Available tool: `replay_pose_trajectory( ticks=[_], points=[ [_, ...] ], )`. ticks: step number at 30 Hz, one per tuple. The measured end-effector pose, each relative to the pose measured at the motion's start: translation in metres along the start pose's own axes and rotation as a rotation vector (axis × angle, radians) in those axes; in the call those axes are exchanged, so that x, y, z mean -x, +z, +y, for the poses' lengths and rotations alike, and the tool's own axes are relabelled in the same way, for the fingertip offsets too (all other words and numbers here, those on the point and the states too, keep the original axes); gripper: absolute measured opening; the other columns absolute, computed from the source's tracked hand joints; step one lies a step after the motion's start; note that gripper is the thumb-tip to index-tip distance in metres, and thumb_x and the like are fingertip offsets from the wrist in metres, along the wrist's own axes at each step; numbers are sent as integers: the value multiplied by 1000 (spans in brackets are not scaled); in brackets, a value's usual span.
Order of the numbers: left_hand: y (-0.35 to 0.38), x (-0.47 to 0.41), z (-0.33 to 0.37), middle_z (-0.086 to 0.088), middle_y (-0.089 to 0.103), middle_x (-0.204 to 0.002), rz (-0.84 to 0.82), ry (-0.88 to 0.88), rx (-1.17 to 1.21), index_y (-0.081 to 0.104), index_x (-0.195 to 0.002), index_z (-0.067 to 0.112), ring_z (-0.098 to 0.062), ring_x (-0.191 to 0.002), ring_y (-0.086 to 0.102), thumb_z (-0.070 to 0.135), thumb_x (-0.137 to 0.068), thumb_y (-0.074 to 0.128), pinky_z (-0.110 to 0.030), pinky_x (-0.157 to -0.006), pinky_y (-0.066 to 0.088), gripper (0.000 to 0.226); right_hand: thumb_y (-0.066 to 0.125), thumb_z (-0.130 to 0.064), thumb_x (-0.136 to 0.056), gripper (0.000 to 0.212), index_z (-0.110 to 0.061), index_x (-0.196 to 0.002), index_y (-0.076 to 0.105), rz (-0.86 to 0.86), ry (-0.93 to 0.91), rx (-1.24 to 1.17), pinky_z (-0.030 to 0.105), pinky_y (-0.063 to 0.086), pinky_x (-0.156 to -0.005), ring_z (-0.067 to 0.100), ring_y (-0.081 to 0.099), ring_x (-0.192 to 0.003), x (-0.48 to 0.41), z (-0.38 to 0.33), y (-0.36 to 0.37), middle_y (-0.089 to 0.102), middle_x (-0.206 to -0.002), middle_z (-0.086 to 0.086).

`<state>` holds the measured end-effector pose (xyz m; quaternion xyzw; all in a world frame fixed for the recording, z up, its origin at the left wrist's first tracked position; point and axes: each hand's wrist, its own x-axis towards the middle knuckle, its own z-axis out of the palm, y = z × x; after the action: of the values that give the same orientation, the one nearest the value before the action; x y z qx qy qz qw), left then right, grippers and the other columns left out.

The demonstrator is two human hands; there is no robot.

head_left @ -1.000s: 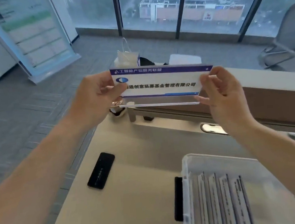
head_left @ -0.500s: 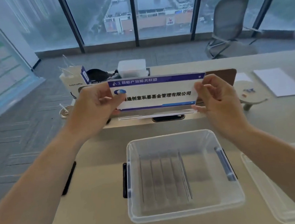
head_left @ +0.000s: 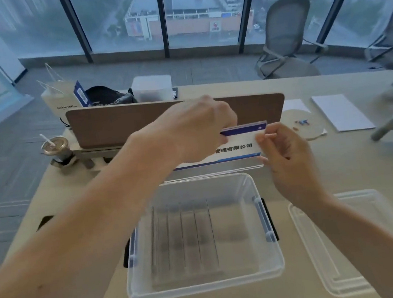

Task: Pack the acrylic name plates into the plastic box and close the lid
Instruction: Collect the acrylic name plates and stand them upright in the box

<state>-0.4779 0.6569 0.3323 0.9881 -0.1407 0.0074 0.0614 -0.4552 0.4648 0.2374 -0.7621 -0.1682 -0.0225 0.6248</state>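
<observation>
The clear acrylic name plate with the white card and blue band [head_left: 239, 146] has dropped since half a second ago. It now hangs just past the far rim of the box, at the box's 12 o'clock, and isn't inside yet. The left hand [head_left: 195, 129] has moved too: it was on the left end, now it reaches over the top edge and curls round it, covering the card's left half. The right hand [head_left: 287, 158] pinches the right end between thumb and fingers. My guess is it's a regrip so the plate can be slotted in upright.

The see-through plastic storage box with blue latches [head_left: 206, 287] sits open. A row of packed plates standing on edge [head_left: 184, 243] fills its left part, with free room toward 3 o'clock. The clear flat lid [head_left: 343, 242] lies on the table at the box's 3 o'clock, so closing is a way off.

Hard to make out:
- the left fingertips are hidden behind the hand
- the start of the printed text is covered
- the plate count in the box is a blur — can't tell
- part of the lid is under the right forearm
</observation>
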Motion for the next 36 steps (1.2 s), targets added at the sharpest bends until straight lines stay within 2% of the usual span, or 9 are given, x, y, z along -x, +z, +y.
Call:
replay_pose_trajectory(
  ticks=[4,6,9,14,17,21,27,31,36],
  points=[
    [-2,-24,21,11,71,-93,83,-63,143,74,-109,27,-13,-80,66,33,-99,66,-26,-68,53,14,63,-28,-98,6,-27,-103,60,62,-51,-7,11,52,-72,-5,68,-97,-22,5,-34,71,-101,-16],
    [-1,-33,33,8,76,-102,163,-150,304,73,-110,27,-9,-82,71,31,-99,65,-20,-62,55,14,68,-36,-92,35,-31,-123,53,26,10,-110,28,55,-91,10,62,-123,-31,14,-49,63,-130,-11],
    [4,-37,48,5,79,-102,306,-301,551,65,-102,29,-4,-77,75,32,-101,63,-16,-51,58,4,69,-36,-92,62,-35,-145,37,-22,182,-275,48,55,-101,17,59,-128,-34,23,-59,45,-151,-3],
    [51,-30,52,7,77,-104,268,-541,774,66,-106,23,-10,-90,76,32,-102,60,-36,-73,65,12,56,-29,-101,46,-29,-144,40,-225,377,-358,40,64,-77,14,73,-106,-9,45,-44,68,-130,4],
    [90,-20,49,1,79,-102,106,-665,869,64,-108,20,-15,-84,79,32,-103,59,-39,-67,66,14,55,-26,-102,45,-28,-145,40,-228,547,-328,31,62,-67,10,75,-98,19,73,-31,71,-124,3],
    [137,-11,49,-4,76,-106,-134,-792,1011,58,-124,20,-18,-87,79,29,-105,55,-35,-70,67,21,53,-19,-103,48,-24,-148,37,-243,777,-340,28,60,-62,5,76,-89,44,115,-18,70,-123,0],
    [200,-6,44,-5,76,-102,-256,-911,1125,56,-130,16,-16,-83,79,18,-106,53,-34,-70,67,24,48,-7,-102,64,-28,-158,24,-309,926,-209,21,60,-67,12,71,-108,60,165,8,58,-144,-2],
    [238,-3,43,-9,77,-102,-279,-962,1129,59,-121,13,-27,-81,80,12,-106,47,-48,-68,66,19,43,-8,-103,41,-27,-139,48,-335,963,-56,7,49,-50,-8,72,-78,66,189,23,70,-120,-7],
    [292,-6,42,-9,76,-106,-311,-938,1015,60,-121,18,-30,-88,77,14,-104,49,-52,-70,65,21,37,-3,-102,51,-20,-150,38,-332,1048,78,8,45,-52,5,63,-87,74,202,34,64,-110,-7]
  ],
)
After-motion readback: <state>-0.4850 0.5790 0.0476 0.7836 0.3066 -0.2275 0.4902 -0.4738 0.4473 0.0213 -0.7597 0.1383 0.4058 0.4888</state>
